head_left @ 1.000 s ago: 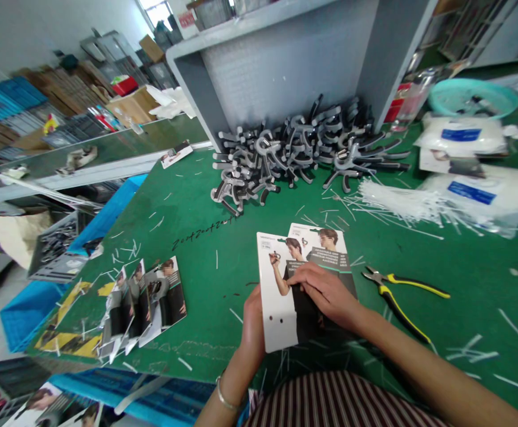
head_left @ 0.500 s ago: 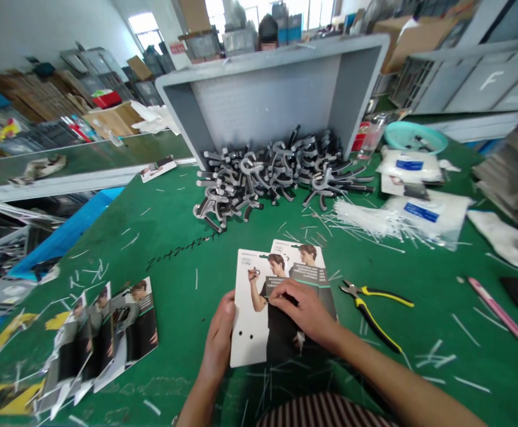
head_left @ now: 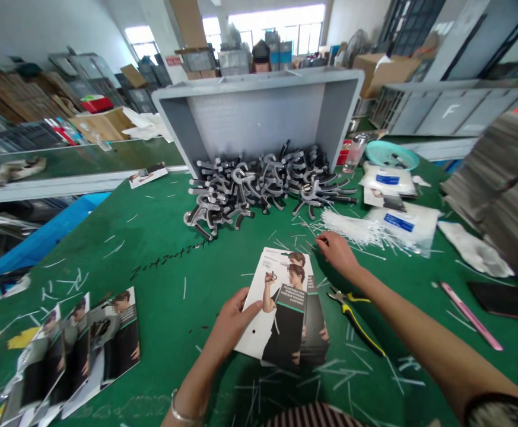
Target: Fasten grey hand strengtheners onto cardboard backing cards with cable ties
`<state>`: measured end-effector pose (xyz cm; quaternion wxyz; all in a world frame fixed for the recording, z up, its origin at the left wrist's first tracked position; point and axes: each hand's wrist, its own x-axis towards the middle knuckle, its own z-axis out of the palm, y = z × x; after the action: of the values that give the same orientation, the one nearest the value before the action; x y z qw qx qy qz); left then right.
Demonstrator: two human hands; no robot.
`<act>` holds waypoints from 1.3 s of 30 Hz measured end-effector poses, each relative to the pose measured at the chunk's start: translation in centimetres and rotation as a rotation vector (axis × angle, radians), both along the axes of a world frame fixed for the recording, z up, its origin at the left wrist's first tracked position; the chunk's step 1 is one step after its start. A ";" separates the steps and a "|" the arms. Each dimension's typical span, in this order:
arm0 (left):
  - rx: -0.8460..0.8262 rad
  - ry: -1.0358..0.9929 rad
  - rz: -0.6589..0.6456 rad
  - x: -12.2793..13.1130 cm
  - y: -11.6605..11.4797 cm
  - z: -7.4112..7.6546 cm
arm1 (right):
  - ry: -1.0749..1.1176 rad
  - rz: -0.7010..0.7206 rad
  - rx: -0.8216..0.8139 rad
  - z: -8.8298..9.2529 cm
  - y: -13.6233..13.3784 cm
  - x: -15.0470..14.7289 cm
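Note:
My left hand (head_left: 236,320) grips the left edge of a printed cardboard packaging card (head_left: 280,323), thumb on its front. A thin white strip (head_left: 277,322) shows on the card's face. Under and behind it lies a stack of similar cards (head_left: 316,332). My right hand (head_left: 339,256) is off the cards, low over the table beside the front-left end of a bundle of white cable ties (head_left: 352,228). Its fingers are drawn together; whatever is between them is too small to make out. Yellow-and-black pliers (head_left: 359,326) lie just below the right forearm.
Beyond the hands, a heap of grey-and-black hand grippers (head_left: 259,187) spills from a tipped grey crate (head_left: 259,112). Cards with grippers (head_left: 111,338) lie at left. Bagged ties (head_left: 407,222), a pink cutter (head_left: 470,317) and a dark flat object (head_left: 505,299) are at right. Tie offcuts litter the table.
My right hand has left the card's face and moved up and right to the cable ties. My left hand keeps the card, now tilted clockwise. The camera view has shifted.

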<state>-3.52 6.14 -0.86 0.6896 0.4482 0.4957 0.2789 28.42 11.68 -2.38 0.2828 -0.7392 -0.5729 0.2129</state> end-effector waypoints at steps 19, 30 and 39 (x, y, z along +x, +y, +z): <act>0.088 -0.090 0.138 -3.1 -0.6 1.0 | 0.644 0.122 -0.101 3.1 -1.0 0.8; 0.187 -0.013 0.023 -1.4 -1.2 2.2 | 0.313 0.474 0.321 6.1 -9.5 -11.8; 0.249 0.000 0.030 -1.4 -1.4 2.6 | 0.130 0.638 0.414 5.2 -9.5 -12.9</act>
<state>-4.94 4.74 1.79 0.6244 0.5229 0.4641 0.3484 15.56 2.18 2.80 0.3813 -0.4360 -0.7860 0.2162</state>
